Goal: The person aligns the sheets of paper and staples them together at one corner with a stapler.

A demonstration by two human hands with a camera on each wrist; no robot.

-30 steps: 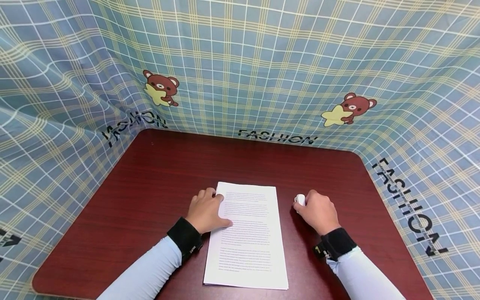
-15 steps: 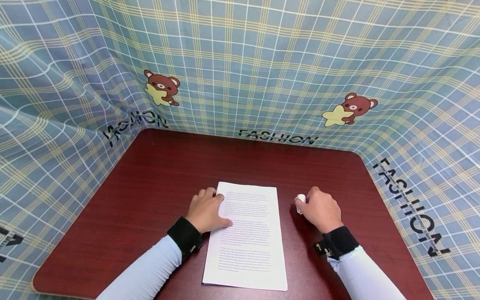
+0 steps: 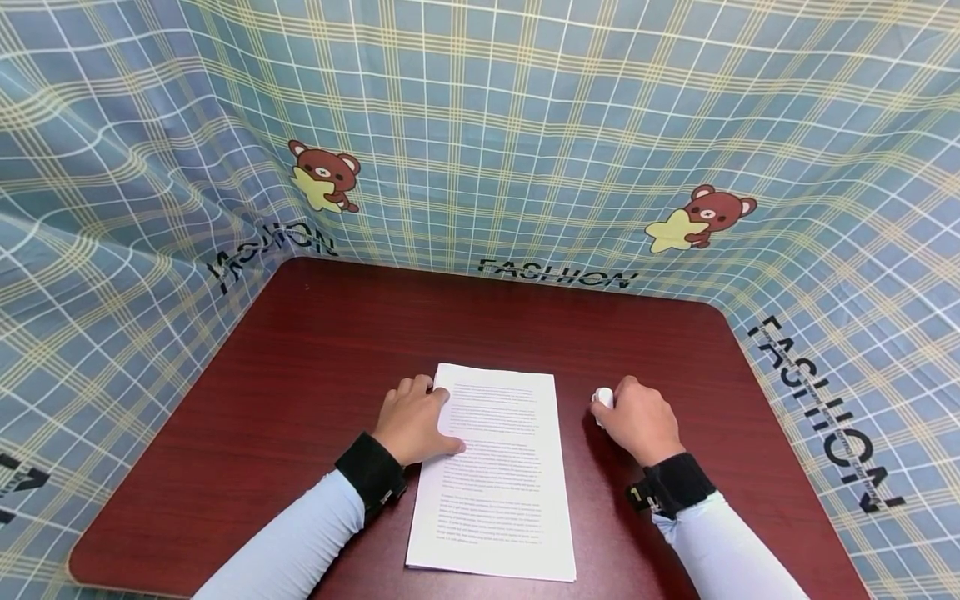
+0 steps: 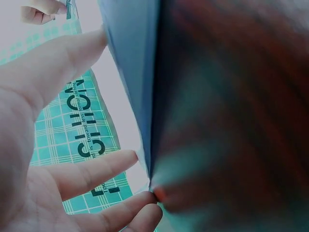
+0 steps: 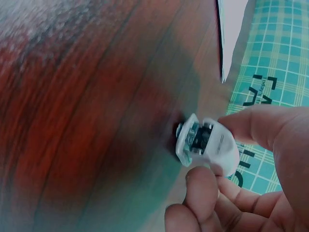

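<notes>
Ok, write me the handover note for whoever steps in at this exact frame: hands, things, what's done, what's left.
Left hand: rests on the left edge of the printed paper stack, fingers at the edge, pinning it.
Right hand: grips a small white stapler-like tool on the table, just right of the stack and apart from it.
Done: stack squared and held, tool in hand.
Left: the tool has not reached the paper; likely bring it to the stack.

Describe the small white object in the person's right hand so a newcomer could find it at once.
Start at the dark red table and find the printed paper stack. To its right, the right hand pinches a small white plastic stapler-like device. It is the only small hard object there.
</notes>
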